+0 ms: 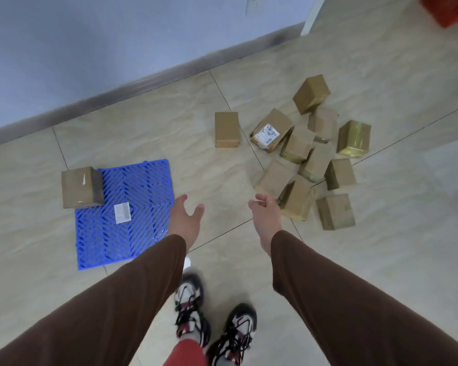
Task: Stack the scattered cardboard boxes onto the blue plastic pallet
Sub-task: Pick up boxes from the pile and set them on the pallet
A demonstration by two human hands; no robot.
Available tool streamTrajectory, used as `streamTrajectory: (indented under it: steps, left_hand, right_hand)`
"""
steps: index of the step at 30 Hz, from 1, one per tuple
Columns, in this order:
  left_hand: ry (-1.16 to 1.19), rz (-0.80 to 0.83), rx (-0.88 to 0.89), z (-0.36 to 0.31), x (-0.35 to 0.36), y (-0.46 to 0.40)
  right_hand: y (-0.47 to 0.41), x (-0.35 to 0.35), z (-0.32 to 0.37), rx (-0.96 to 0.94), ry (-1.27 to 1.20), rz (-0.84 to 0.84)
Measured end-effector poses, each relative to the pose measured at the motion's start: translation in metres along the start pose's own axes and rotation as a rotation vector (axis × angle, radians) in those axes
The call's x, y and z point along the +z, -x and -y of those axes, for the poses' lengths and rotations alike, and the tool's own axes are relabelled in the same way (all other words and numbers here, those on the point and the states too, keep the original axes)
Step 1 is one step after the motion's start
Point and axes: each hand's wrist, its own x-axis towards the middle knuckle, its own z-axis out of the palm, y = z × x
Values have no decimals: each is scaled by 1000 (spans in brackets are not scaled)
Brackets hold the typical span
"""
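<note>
Pale floor tiles (143, 133) carry the blue pallet (132, 225) at left, one box (81, 187) on its far-left corner. Both hands, left hand (187, 220) and right hand (265, 216), hang empty (fingers loose). Scattered boxes (310, 154) lie right.

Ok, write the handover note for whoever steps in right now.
Left hand: open, holding nothing, beside the blue pallet.
Right hand: fingers loosely curled, empty, close to the box pile.
Done: one box sits on the pallet's far left corner, overhanging its edge.
Left: one lone box and the pile remain on the floor.
</note>
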Motion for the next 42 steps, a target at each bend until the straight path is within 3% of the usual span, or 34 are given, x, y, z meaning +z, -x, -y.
streamTrajectory:
  steps: [14,19,28,37,42]
  left_hand:
    - [56,5,-51,-86,44,-99]
    - [104,-24,-108,-111,73,-138]
    - [157,-35,-168,-124,102,-247]
    - [-198,-178,-41,-99,123,-385]
    - [-268,-157,53,-89,157,-437]
  right_hand:
    - [-120,16,94,-1,18,67]
    - [-184,16,115,60,17,121]
    - [-317,22,160,-29,180,146]
    - [-433,79,161,-387,633,162]
    - [-482,119,136,-410,688,178]
